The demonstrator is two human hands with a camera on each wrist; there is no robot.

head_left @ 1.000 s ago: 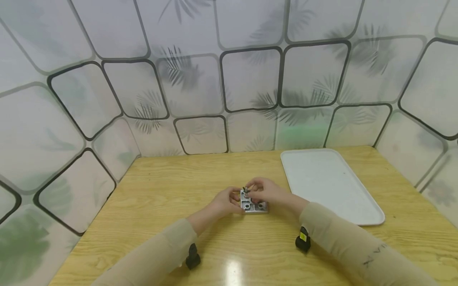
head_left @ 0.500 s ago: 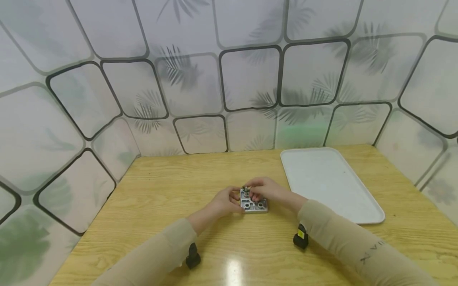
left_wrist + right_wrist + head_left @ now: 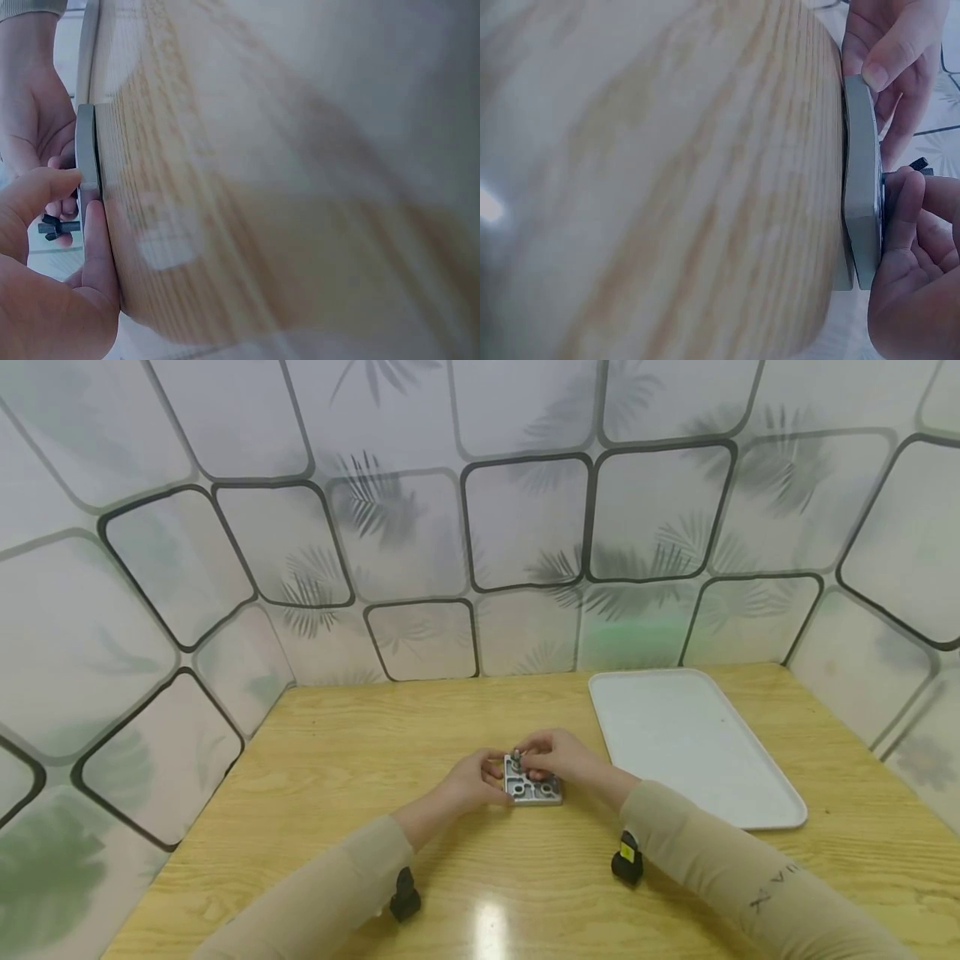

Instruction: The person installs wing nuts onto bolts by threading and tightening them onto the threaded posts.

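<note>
A square grey metal plate with raised rings and round holes lies on the wooden table. At its far left corner stands a threaded bolt with a dark wing nut. My left hand grips the plate's left side, its thumb at the near edge and its fingers by the far left corner. Over the plate from the right, my right hand pinches the wing nut with thumb and forefinger. Its other fingers are curled, partly covering the plate's far right part.
A white rectangular tray lies to the right, close beyond my right wrist. The wooden table ends at a patterned curtain wall at the back and sides. A black wrist camera hangs below the right sleeve.
My right fingers shift slightly around the wing nut, whose wings now point another way. The right forearm has moved a little to the left. The left hand and the plate stay in place.
</note>
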